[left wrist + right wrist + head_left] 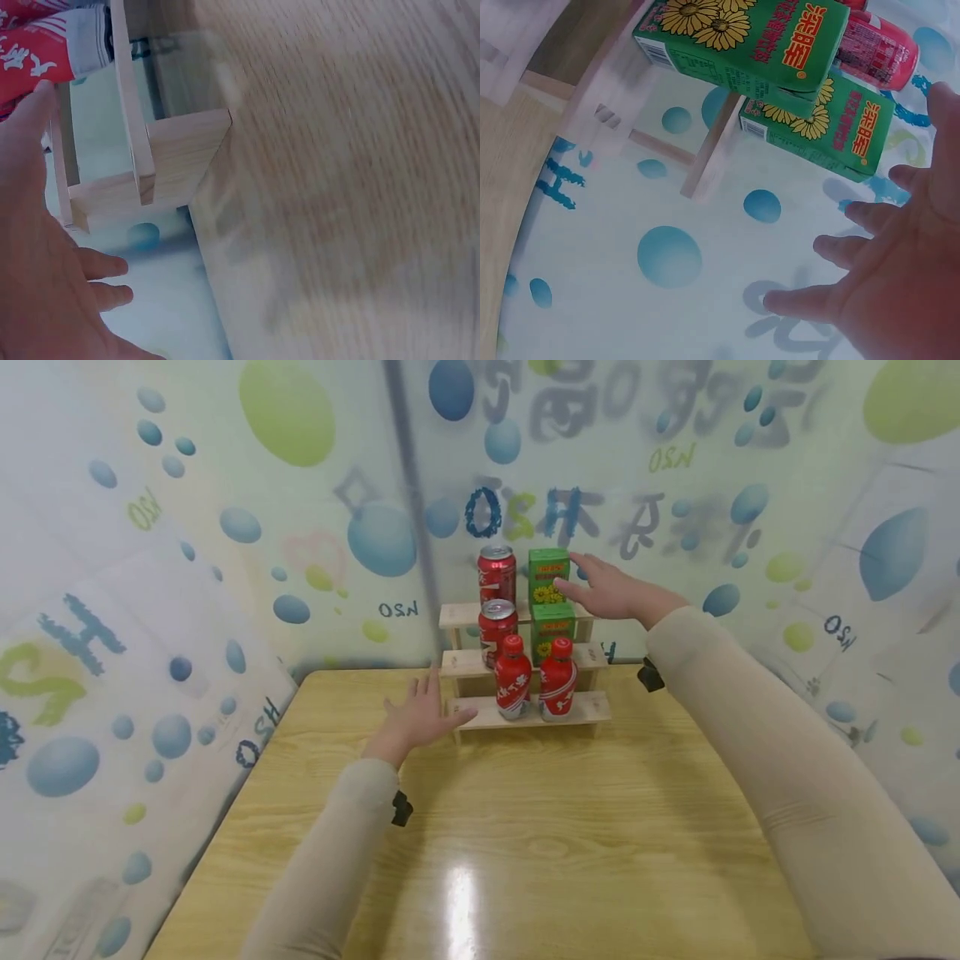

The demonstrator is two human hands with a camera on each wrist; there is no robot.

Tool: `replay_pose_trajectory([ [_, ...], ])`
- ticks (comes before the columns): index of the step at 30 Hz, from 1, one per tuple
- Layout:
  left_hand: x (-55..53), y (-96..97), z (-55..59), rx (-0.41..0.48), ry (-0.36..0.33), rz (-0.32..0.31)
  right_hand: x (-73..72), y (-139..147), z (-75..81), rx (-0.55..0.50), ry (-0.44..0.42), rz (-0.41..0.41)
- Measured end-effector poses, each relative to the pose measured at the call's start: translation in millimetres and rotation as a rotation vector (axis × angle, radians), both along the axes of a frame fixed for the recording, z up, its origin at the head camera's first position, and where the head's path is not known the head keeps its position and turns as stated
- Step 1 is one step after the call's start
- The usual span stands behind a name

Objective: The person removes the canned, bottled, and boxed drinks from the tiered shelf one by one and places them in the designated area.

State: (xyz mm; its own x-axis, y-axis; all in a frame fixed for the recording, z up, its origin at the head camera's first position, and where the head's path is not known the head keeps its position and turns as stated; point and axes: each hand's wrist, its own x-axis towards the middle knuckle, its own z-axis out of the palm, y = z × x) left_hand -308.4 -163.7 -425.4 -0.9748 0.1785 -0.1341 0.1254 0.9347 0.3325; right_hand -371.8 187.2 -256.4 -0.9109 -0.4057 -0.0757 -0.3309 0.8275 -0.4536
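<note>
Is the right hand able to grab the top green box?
Probably yes. The right hand is open right beside the top green box, and nothing stands between them.

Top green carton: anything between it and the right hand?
Nothing visible. The right hand is open beside the top green carton on the shelf's top step, fingertips at its edge; contact unclear.

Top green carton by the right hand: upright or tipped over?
Upright. The top green carton stands on its base on the top step of the wooden rack, beside a red can; the right hand reaches toward it.
</note>
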Motion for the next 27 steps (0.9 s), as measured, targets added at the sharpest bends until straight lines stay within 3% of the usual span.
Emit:
replay_pose_trajectory([
  [7, 6.4, 2.1, -10.5, -0.051, -0.045, -0.021, -10.9, -22, 6.2, 0.014, 0.027, -0.011],
  [15, 11.7, 11.8, -23.0, 0.017, -0.044, -0.005, -21.4, -31, 10.8, 0.063, 0.07, -0.039],
  [24, 12.4, 16.4, -34.5, 0.069, -0.103, 0.043, -34.6, -30, 2.2, 0.051, 0.211, -0.064],
  [27, 12.3, 19.8, -38.7, 0.061, -0.087, 0.052, -34.8, -34, 3.4, 0.062, 0.25, -0.081],
])
